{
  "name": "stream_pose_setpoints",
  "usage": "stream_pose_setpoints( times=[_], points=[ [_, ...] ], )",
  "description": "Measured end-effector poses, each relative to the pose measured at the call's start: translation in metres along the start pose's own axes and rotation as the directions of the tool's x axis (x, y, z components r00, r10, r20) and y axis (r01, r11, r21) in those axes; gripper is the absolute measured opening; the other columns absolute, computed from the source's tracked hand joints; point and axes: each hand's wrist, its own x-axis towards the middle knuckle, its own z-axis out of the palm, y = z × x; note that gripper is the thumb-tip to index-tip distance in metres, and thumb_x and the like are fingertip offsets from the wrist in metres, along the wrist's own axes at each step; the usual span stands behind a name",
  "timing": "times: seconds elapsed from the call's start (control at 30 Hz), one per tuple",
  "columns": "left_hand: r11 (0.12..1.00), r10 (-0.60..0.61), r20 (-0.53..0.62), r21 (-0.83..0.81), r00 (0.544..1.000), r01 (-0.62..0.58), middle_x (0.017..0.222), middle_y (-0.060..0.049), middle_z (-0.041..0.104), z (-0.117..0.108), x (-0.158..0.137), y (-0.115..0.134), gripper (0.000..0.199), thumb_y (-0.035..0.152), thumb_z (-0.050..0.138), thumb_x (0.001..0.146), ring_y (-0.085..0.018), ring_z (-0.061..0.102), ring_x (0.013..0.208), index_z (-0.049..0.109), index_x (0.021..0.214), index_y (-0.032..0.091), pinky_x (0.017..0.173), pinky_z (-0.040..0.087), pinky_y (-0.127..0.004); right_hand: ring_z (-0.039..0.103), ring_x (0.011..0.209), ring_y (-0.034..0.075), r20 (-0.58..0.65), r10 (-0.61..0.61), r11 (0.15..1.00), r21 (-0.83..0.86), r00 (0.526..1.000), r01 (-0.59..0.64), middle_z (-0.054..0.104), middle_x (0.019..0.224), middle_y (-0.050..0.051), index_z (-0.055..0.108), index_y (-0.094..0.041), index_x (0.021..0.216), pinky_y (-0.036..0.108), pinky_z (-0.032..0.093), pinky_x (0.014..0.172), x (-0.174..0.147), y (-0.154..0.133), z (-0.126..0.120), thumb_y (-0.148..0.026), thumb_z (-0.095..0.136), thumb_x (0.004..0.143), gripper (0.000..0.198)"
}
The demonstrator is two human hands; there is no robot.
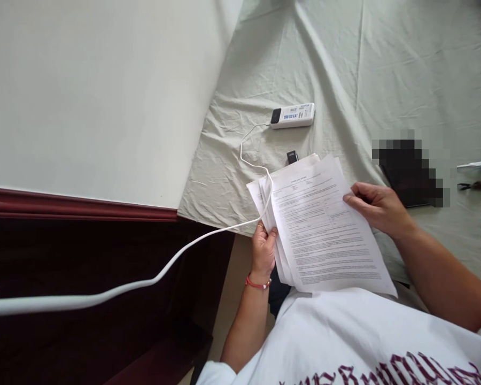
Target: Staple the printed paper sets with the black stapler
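A stack of printed papers (324, 230) lies tilted between my two hands, over the near edge of the table and close to my shirt. My left hand (263, 248) is closed on the left edge of the stack, its thumb on top and the other fingers mostly hidden beneath. At the upper right edge, my right hand (379, 207) pinches the top sheet between thumb and fingers. Several sheet edges fan out on the left side. A white cable (270, 187) crosses the left part of the papers.
A white power bank (292, 116) with the cable plugged in rests on the pale green cloth (232, 139). Beyond the papers is a small black object (292, 156). To the right lie a blurred dark item (411, 174) and a screwdriver-like tool (475, 164). A white wall (84, 96) stands left.
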Motion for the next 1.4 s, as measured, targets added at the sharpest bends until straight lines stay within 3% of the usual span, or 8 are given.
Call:
stream_pose_setpoints(
  times=[0.33, 0.47, 0.6, 0.73, 0.87, 1.03, 1.13, 1.4],
  points=[
    [0.972, -0.154, -0.047, -0.187, 0.987, 0.142, 0.099, 0.0, 0.077, 0.025, -0.017, 0.01, 0.032, 0.019, 0.068, 0.071, -0.019, 0.072, 0.094, 0.071, 0.103, 0.022, 0.09, 0.054, -0.032, 0.034, 0.058, 0.013, -0.111, -0.011, 0.997, -0.082, 0.994, 0.002, 0.037, 0.059, -0.003, 0.044, -0.023, 0.062, 0.029, 0.026, 0.053, 0.001, 0.001, 0.008, -0.044, 0.061, 0.087, 0.038],
    [0.953, -0.153, -0.076, -0.274, 0.985, 0.127, 0.098, -0.002, 0.077, 0.026, -0.018, 0.006, 0.024, 0.031, 0.075, 0.079, -0.018, 0.071, 0.093, 0.07, 0.1, 0.022, 0.088, 0.053, -0.031, 0.036, 0.058, 0.014, -0.14, -0.001, 0.993, -0.117, 0.99, -0.016, 0.038, 0.059, -0.003, 0.043, -0.023, 0.062, 0.03, 0.028, 0.055, 0.001, 0.0, 0.011, -0.042, 0.06, 0.087, 0.035],
    [0.948, -0.093, -0.029, -0.31, 0.995, 0.08, 0.111, -0.005, 0.077, 0.028, -0.017, 0.003, 0.037, 0.048, 0.081, 0.082, -0.022, 0.071, 0.106, 0.07, 0.107, 0.023, 0.097, 0.053, -0.035, 0.042, 0.058, 0.016, -0.106, -0.017, 0.962, -0.272, 0.994, -0.012, 0.044, 0.058, -0.001, 0.047, -0.024, 0.064, 0.033, 0.035, 0.06, 0.001, 0.003, 0.019, -0.04, 0.058, 0.088, 0.031],
    [0.964, -0.081, -0.009, -0.254, 0.997, 0.076, 0.108, -0.003, 0.079, 0.029, -0.016, 0.005, 0.044, 0.033, 0.094, 0.068, -0.02, 0.073, 0.101, 0.072, 0.105, 0.023, 0.097, 0.054, -0.035, 0.063, 0.089, 0.028, -0.269, -0.195, 0.93, -0.355, 0.943, 0.092, 0.067, 0.098, 0.01, 0.063, -0.024, 0.097, 0.046, 0.052, 0.082, 0.006, 0.015, 0.021, -0.039, 0.066, 0.084, 0.02],
    [0.951, -0.144, 0.011, -0.274, 0.989, 0.142, 0.11, -0.005, 0.081, 0.025, -0.019, 0.01, 0.043, 0.031, 0.094, 0.066, -0.023, 0.074, 0.103, 0.076, 0.104, 0.022, 0.101, 0.055, -0.039, 0.066, 0.118, 0.034, -0.294, -0.059, 0.998, -0.024, 0.954, 0.054, 0.066, 0.13, 0.015, 0.057, -0.025, 0.135, 0.052, 0.056, 0.099, 0.01, 0.025, 0.017, -0.051, 0.076, 0.082, 0.061],
    [0.921, -0.262, 0.176, -0.249, 0.949, 0.3, 0.112, -0.01, 0.081, 0.021, -0.021, 0.016, 0.047, 0.035, 0.093, 0.067, -0.029, 0.076, 0.105, 0.079, 0.109, 0.018, 0.102, 0.057, -0.045, 0.076, 0.093, 0.028, 0.116, 0.211, 0.831, 0.501, 0.971, -0.24, 0.078, 0.103, 0.007, 0.064, -0.028, 0.128, 0.041, 0.063, 0.079, 0.006, 0.012, 0.011, -0.059, 0.083, 0.077, 0.063],
    [0.92, -0.284, 0.232, -0.206, 0.93, 0.333, 0.117, -0.01, 0.08, 0.02, -0.019, 0.02, 0.052, 0.033, 0.095, 0.065, -0.03, 0.075, 0.11, 0.079, 0.113, 0.019, 0.103, 0.056, -0.045, 0.077, 0.087, 0.025, 0.251, 0.224, 0.745, 0.579, 0.942, -0.332, 0.079, 0.097, 0.006, 0.073, -0.027, 0.112, 0.036, 0.062, 0.073, 0.004, 0.005, 0.008, -0.058, 0.084, 0.078, 0.048],
    [0.9, -0.327, 0.316, -0.185, 0.891, 0.395, 0.106, -0.008, 0.083, 0.015, -0.014, 0.023, 0.045, 0.021, 0.094, 0.055, -0.029, 0.077, 0.102, 0.083, 0.099, 0.017, 0.102, 0.057, -0.044, 0.074, 0.111, 0.026, 0.099, 0.161, 0.811, 0.553, 0.982, -0.189, 0.079, 0.113, 0.002, 0.073, -0.029, 0.112, 0.035, 0.061, 0.092, 0.008, 0.015, 0.012, -0.052, 0.089, 0.076, 0.046]
  ],
)
